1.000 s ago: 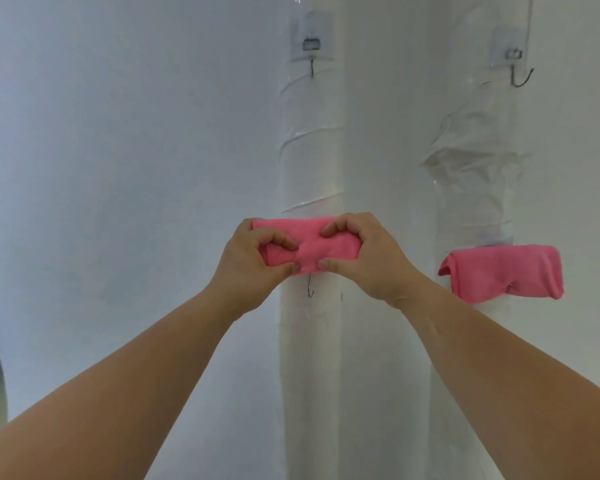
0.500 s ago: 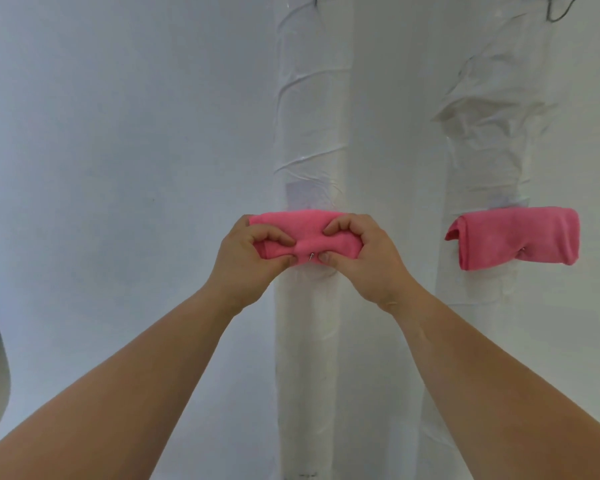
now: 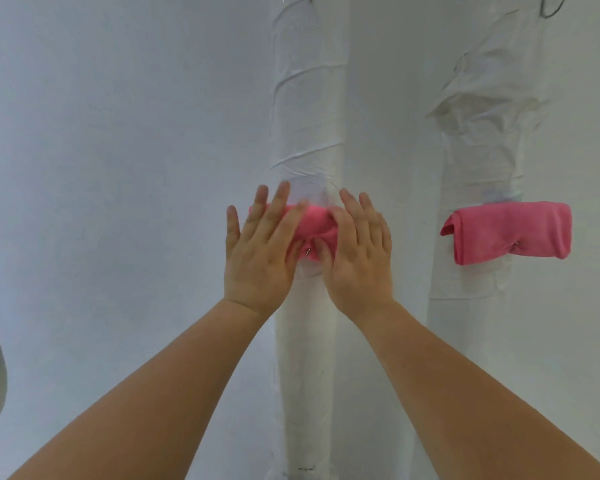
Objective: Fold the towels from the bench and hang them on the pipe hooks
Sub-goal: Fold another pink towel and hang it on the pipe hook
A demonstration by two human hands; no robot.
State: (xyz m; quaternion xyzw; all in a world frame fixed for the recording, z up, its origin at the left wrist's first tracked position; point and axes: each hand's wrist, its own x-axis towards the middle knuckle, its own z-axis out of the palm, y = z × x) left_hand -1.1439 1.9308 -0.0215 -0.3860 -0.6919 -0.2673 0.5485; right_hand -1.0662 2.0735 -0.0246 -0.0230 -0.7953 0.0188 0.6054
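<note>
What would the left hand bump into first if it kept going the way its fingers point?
The left hand points up along the wall. Beyond the pink towel under its fingers, it would probably brush the wrapped pipe; otherwise the way looks free, though depth is unclear.

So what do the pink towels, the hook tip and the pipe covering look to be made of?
Both the towel under the hands and the hung towel look like soft matte cloth, perhaps microfibre: fine nap, rounded folds. The hook tip poking through looks like bare metal: thin, grey, glinting. The pipe wrap seems to be white tape or film, wrinkled with slightly glossy ridges.
</note>
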